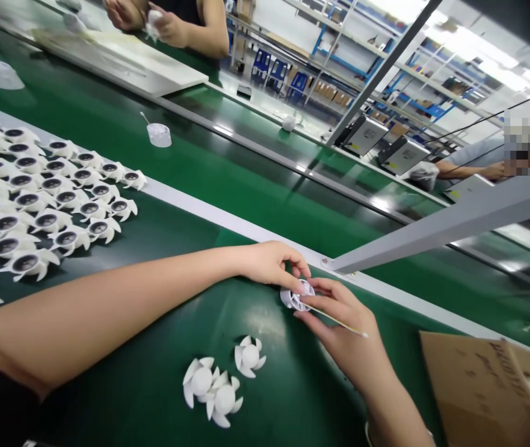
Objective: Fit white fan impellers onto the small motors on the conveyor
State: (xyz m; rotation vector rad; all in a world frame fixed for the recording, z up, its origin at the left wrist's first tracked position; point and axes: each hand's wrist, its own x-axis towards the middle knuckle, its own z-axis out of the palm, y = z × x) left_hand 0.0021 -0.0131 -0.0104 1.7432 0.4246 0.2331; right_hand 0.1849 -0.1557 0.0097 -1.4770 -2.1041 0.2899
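Note:
My left hand (269, 264) pinches a small white plastic fan impeller (296, 297) by its edge, just above the green bench top. My right hand (343, 329) touches the same impeller from below and holds a thin swab stick (339, 323), whose tip meets the part. Near my hands lie several white impellers with rounded hubs and curved blades; one (250, 355) stands apart, and two (213, 388) overlap. Further left, several rows of impellers with dark centres (27, 261) cover the green mat.
A cardboard box (483, 391) sits at the lower right. A grey metal beam (451, 223) crosses above the bench. A small white cup with a stick (159, 135) stands beyond the grey strip. Co-workers' hands (153, 25) work across the bench; another person's arm (479, 171) reaches in at right.

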